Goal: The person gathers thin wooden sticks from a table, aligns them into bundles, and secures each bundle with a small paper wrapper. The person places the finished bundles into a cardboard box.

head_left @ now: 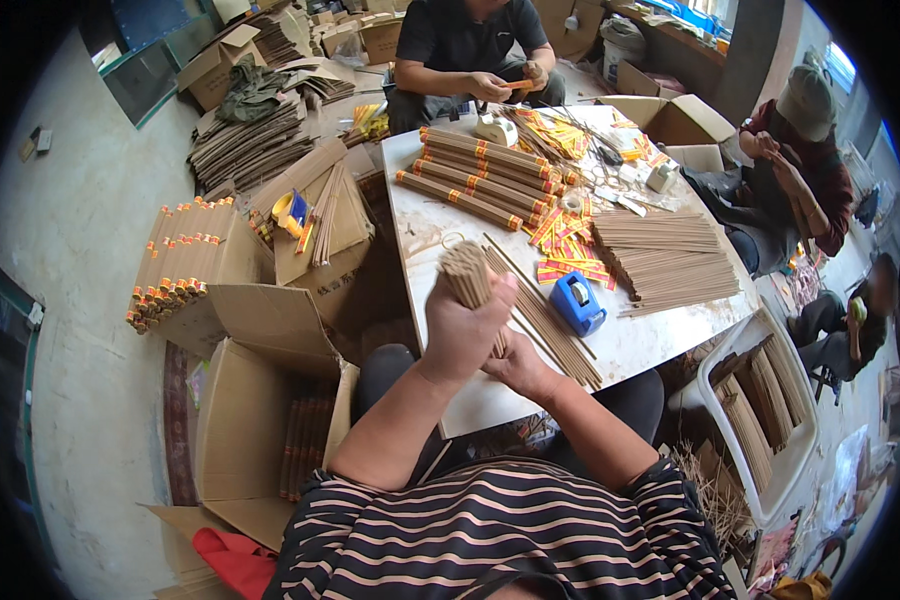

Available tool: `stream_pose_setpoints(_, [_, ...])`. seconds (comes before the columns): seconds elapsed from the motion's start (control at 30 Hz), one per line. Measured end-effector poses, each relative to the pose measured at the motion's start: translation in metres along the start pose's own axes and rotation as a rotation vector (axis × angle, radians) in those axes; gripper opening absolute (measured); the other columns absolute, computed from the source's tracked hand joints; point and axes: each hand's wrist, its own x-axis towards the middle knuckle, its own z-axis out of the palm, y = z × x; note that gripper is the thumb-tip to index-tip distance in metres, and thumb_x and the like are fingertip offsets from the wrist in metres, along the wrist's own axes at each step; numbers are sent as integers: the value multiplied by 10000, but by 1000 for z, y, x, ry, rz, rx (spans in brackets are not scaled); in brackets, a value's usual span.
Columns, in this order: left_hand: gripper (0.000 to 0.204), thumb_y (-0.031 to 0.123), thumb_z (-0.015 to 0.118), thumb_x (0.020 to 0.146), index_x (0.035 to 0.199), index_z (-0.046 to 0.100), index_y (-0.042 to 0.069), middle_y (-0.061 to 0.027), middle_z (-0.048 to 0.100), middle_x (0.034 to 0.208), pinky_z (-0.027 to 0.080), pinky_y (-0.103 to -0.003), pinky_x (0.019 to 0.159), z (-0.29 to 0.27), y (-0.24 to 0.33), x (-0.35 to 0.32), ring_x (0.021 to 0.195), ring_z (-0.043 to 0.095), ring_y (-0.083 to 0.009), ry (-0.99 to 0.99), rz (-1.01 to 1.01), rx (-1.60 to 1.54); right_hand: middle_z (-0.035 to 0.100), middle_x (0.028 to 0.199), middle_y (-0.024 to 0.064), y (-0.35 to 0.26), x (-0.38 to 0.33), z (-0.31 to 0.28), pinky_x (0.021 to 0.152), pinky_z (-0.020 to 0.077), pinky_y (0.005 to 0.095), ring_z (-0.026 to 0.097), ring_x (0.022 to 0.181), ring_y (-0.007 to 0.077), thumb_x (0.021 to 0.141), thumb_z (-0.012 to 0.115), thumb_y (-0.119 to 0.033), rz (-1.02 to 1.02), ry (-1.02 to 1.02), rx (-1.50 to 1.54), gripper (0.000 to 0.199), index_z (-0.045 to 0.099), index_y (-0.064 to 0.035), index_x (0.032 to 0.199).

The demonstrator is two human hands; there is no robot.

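A thick bundle of brown incense sticks [464, 268] stands tilted in my two hands above the near edge of the white table. My left hand [457, 328] is wrapped round it below its top end. Lower down, my right hand [519, 362] grips the same bundle, its fingers partly hidden. Just right of my hands lies a row of loose incense sticks [555, 335], with a blue tape dispenser [577, 303] beside it. Red and yellow paper labels [573, 250] are scattered behind the dispenser, and a wide pile of loose sticks [662, 262] lies to the right.
Wrapped bundles [480, 180] are stacked on the far part of the table [425, 250]. An open cardboard box [260, 400] stands at my left, a white bin [760, 500] of sticks at my right. One person [475, 60] sits across; others sit at the right.
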Motion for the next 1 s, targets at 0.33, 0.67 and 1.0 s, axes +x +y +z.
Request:
stream_pose_setpoints(0.33, [148, 160, 641, 817, 801, 497, 129, 13, 465, 598, 403, -251, 452, -60, -8, 25, 491, 469, -106, 30, -410, -730, 460, 546, 0, -67, -22, 11, 373, 365, 224, 432, 405, 77, 801, 676, -204, 379, -290, 307, 257, 476, -44, 781])
stream_pose_setpoints(0.67, [186, 139, 616, 817, 714, 462, 121, 21, 439, 562, 371, -243, 418, -38, -23, 0, 448, 434, -100, 294, -443, -456, 518, 550, 48, -28, -19, 31, 418, 430, 278, 525, 449, 145, 805, 589, -172, 88, 162, -471, 191, 478, -16, 794])
stream_pose_setpoints(1.0, [214, 179, 610, 828, 698, 446, 131, 26, 420, 549, 362, -249, 422, -48, -29, 3, 437, 419, -93, 201, -594, -598, 461, 530, 24, -58, -22, 21, 329, 370, 235, 428, 356, 99, 781, 586, -77, 494, -145, 228, 153, 441, -32, 760])
